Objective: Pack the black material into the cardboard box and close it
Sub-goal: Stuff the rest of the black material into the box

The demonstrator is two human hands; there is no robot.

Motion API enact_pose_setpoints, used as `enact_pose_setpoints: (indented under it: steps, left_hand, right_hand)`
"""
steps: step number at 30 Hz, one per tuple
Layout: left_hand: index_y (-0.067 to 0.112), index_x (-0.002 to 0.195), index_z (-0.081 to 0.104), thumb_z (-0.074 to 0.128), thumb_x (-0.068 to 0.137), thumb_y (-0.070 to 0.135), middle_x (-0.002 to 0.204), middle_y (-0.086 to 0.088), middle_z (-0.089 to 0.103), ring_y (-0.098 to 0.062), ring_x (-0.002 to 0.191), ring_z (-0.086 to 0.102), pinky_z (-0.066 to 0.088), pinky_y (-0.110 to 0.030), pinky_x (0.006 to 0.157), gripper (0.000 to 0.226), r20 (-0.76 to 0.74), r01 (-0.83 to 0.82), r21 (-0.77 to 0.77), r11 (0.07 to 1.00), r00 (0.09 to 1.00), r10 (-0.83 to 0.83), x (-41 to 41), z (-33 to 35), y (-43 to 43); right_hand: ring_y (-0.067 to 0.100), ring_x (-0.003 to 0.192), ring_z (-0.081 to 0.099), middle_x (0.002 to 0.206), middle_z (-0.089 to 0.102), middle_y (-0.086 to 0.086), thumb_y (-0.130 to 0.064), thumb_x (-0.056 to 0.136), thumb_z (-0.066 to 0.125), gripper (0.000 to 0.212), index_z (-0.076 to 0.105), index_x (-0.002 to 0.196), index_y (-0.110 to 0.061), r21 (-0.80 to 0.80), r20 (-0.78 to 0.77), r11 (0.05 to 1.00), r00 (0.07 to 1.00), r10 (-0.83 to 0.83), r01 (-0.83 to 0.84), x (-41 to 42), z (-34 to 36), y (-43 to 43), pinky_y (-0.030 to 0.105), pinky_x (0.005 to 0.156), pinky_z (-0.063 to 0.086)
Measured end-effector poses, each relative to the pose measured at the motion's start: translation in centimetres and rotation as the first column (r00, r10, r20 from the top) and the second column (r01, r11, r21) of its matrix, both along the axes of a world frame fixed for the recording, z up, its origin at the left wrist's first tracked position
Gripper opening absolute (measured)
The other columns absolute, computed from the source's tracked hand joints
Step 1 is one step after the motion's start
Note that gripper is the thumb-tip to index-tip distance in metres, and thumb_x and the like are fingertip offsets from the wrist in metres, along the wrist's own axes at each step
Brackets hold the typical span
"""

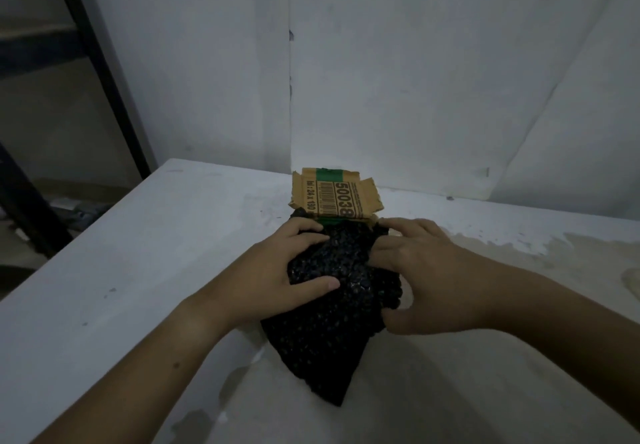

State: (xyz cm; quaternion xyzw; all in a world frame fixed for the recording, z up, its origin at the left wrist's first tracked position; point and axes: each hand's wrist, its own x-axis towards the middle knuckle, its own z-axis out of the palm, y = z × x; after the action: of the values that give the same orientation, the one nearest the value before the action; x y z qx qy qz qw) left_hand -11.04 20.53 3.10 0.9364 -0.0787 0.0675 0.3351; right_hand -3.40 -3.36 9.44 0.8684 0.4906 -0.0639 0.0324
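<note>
Both hands, left hand (277,267) and right hand (415,270), clamp fingers around the black material (346,291). They bunch it to fit the cardboard box (334,197), whose flap stands open.

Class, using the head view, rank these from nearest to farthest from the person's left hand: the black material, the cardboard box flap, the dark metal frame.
1. black material: under the left hand, touching it.
2. cardboard box flap: just beyond the fingers, against the wall.
3. dark metal frame: far left, off the table.
</note>
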Motion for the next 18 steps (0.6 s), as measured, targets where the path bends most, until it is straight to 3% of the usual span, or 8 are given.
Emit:
enact_pose_setpoints:
  steps: [3,7,18]
  left_hand:
    - [0.03,0.141,0.055,0.066,0.08,0.067,0.141,0.027,0.039,0.009,0.13,0.041,0.038,-0.026,0.112,0.072,-0.034,0.014,-0.031,0.999,0.999,-0.015,0.3,0.4,0.4]
    - [0.031,0.138,0.058,0.071,0.078,0.064,0.137,0.026,0.045,0.006,0.129,0.045,0.039,-0.031,0.112,0.07,-0.091,0.065,-0.042,0.997,0.993,-0.069,0.9,1.0,1.2]
    - [0.034,0.127,0.067,0.08,0.074,0.054,0.127,0.027,0.055,0.007,0.12,0.053,0.044,-0.031,0.107,0.058,-0.039,0.053,-0.063,0.997,0.998,-0.055,1.6,0.9,1.3]
  right_hand:
    - [0.009,0.141,0.018,0.134,0.042,-0.022,-0.08,0.066,0.059,0.074,0.044,0.129,-0.044,0.1,-0.072,0.994,0.997,-0.029,0.036,0.0,0.4,-1.3,0.035,0.115,0.019]
    - [0.017,0.14,0.024,0.137,0.046,-0.018,-0.086,0.061,0.052,0.09,0.045,0.137,-0.037,0.058,0.177,0.997,0.982,-0.059,0.049,0.3,0.3,-1.3,0.035,0.112,0.018]
    - [0.024,0.133,0.035,0.125,0.057,-0.009,-0.079,0.051,0.054,0.087,0.056,0.122,-0.03,-0.095,0.206,0.994,0.978,-0.031,0.052,1.3,-1.6,1.4,0.039,0.109,0.025]
